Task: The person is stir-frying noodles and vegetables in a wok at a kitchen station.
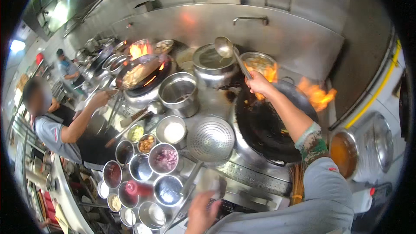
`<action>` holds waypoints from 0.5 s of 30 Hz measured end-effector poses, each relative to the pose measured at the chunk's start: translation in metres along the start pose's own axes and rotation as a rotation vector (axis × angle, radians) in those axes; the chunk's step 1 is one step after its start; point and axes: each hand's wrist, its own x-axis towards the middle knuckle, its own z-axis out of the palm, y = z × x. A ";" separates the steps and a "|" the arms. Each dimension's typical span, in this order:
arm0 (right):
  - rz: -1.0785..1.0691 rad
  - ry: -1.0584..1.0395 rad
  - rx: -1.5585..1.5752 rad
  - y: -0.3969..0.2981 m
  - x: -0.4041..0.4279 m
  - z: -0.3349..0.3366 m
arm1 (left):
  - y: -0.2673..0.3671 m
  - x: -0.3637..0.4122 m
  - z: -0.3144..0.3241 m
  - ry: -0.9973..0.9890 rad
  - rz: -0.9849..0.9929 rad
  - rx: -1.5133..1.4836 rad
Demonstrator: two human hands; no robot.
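My right hand [260, 84] grips the handle of a metal ladle [224, 47], whose bowl is over a steel pot of liquid [213, 60]. My forearm crosses above a large black wok [266, 130], with flames at its far and right edges. My left hand [203, 213] is low in the view, beside a blurred, pale block-like object [211, 182]; whether it touches or holds this, I cannot tell. A round perforated strainer [211, 139] lies left of the wok. Near it stand a bowl of chopped purple onion [164, 158] and a bowl of white contents [172, 131].
A co-worker [61, 130] at the left tosses food in a flaming wok [143, 74]. Several seasoning bowls and a red squeeze bottle [138, 188] stand at lower left. Flames [317, 94] rise right of my wok. A pot of orange liquid [343, 152] and a whisk brush [297, 185] are at right.
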 end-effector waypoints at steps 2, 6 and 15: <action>-0.019 0.060 -0.267 0.000 0.035 0.033 | -0.018 -0.033 -0.017 0.160 -0.146 0.155; 0.065 -0.053 -0.198 -0.006 0.068 0.045 | -0.036 -0.099 -0.036 0.351 -0.676 0.033; 0.426 -0.464 1.737 -0.054 0.005 -0.032 | -0.049 -0.114 -0.032 0.318 -0.637 0.080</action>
